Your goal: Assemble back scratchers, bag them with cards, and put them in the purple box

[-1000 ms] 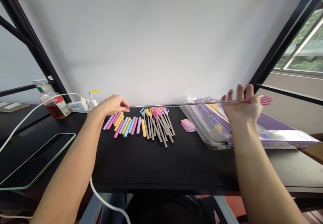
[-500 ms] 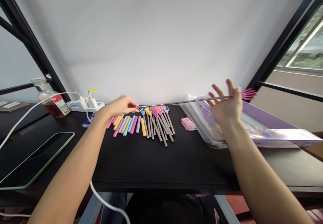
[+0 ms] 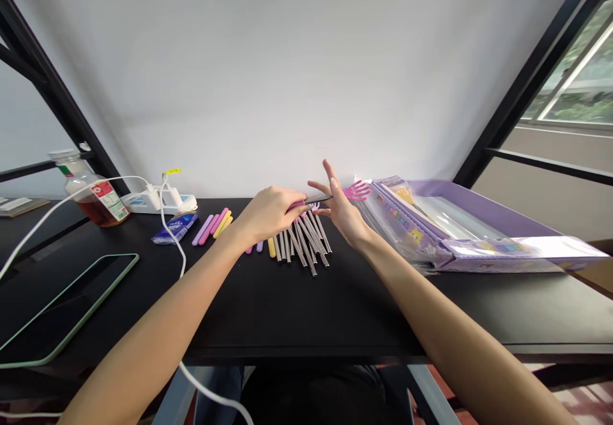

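Observation:
My left hand [image 3: 271, 211] is closed round the pink handle of a telescopic back scratcher [image 3: 355, 190], now collapsed short, its pink hand-shaped head pointing right. My right hand [image 3: 341, 211] is against the rod just behind that head, fingers spread and palm facing left. Below both hands a row of collapsed scratchers with grey rods [image 3: 301, 241] lies on the black table [image 3: 335, 304]. Loose coloured handle sleeves [image 3: 214, 224] lie to their left, partly hidden by my left hand.
A stack of clear-wrapped purple packs [image 3: 431, 227] sits at the right. At the left are a tablet [image 3: 62, 304], a bottle of brown liquid [image 3: 90, 196], a white power strip [image 3: 156, 203] with a cable, and a blue packet [image 3: 175, 227].
The scratcher was stretched long between my hands. My right hand has pushed its head leftward and the rod has collapsed; my left hand has moved right.

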`<control>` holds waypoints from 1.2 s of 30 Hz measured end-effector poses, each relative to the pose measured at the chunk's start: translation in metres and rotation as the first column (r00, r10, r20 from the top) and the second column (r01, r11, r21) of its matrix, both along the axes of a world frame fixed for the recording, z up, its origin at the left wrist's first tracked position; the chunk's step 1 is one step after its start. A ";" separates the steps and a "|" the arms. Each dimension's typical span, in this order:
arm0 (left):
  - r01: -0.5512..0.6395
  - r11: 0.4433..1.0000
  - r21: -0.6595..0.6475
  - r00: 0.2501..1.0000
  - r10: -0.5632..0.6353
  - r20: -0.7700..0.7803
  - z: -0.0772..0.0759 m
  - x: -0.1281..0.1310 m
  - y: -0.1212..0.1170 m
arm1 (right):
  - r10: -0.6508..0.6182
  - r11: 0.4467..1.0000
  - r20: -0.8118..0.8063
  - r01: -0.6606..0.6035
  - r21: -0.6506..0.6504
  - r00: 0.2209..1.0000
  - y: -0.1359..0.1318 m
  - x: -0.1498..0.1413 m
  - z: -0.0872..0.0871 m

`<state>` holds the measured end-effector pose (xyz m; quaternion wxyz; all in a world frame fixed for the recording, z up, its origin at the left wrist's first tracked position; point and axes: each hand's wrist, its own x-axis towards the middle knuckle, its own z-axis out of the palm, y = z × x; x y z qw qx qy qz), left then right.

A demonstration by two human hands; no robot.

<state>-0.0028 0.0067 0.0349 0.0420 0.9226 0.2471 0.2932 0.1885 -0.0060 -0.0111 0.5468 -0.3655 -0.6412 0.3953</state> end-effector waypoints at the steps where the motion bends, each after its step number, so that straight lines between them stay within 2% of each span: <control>1: -0.012 1.000 -0.016 1.000 0.012 0.003 -0.001 0.000 -0.001 | -0.022 1.000 0.005 0.022 -0.013 1.000 0.001 0.001 0.002; 4: -0.072 0.992 -0.107 0.996 0.077 0.043 -0.003 -0.002 -0.003 | -0.070 0.996 -0.054 0.067 -0.057 0.996 0.002 0.012 0.011; 6: -0.106 0.975 -0.196 0.985 0.130 0.115 -0.003 -0.002 -0.005 | -0.112 0.994 -0.103 0.109 -0.030 0.988 -0.001 0.025 0.021; 8: -0.103 0.953 -0.286 0.969 0.161 0.186 -0.004 -0.001 -0.007 | -0.199 0.978 -0.062 0.202 0.047 0.978 -0.008 0.040 0.031; 9: -0.092 0.941 -0.326 0.963 0.167 0.210 -0.005 -0.001 -0.007 | -0.281 0.956 0.021 0.278 0.093 0.959 -0.012 0.048 0.035; 10: -0.080 0.929 -0.360 0.960 0.170 0.223 -0.006 0.000 -0.007 | -0.395 0.916 0.149 0.376 0.144 0.906 -0.017 0.057 0.038; 11: -0.070 0.918 -0.391 0.960 0.169 0.225 -0.007 0.000 -0.007 | -0.517 0.856 0.303 0.475 0.204 0.801 -0.020 0.066 0.040; 13: -0.049 0.893 -0.447 0.965 0.157 0.210 -0.009 0.001 -0.006 | -0.669 0.719 0.556 0.618 0.318 0.493 -0.025 0.083 0.039; 14: -0.043 0.882 -0.469 0.970 0.150 0.192 -0.010 0.001 -0.005 | -0.682 0.669 0.638 0.657 0.347 0.357 -0.026 0.091 0.037; 15: -0.043 0.873 -0.487 0.975 0.144 0.171 -0.011 0.002 -0.005 | -0.667 0.638 0.697 0.685 0.352 0.264 -0.026 0.098 0.034; 17: -0.054 0.859 -0.509 0.982 0.138 0.129 -0.014 0.003 -0.005 | -0.602 0.622 0.777 0.717 0.315 0.181 -0.025 0.109 0.028; 23: -0.038 0.858 -0.512 0.994 0.087 0.073 -0.024 0.006 -0.004 | -0.459 0.582 0.887 0.769 0.265 0.042 -0.017 0.117 0.017; 27: -0.023 0.883 -0.468 0.998 0.051 0.048 -0.029 0.007 -0.003 | -0.424 0.572 0.905 0.784 0.240 0.032 -0.016 0.114 0.017; 30: -0.025 0.891 -0.453 0.996 0.059 0.062 -0.030 0.007 -0.003 | -0.448 0.551 0.893 0.801 0.233 0.049 -0.019 0.110 0.021; 33: -0.019 0.880 -0.475 0.992 0.076 0.101 -0.029 0.008 -0.004 | -0.511 0.496 0.859 0.831 0.251 0.046 -0.025 0.106 0.030; 36: 0.026 0.820 -0.571 0.973 0.111 0.203 -0.025 0.008 -0.004 | -0.658 0.467 0.749 0.819 0.334 0.070 -0.031 0.099 0.037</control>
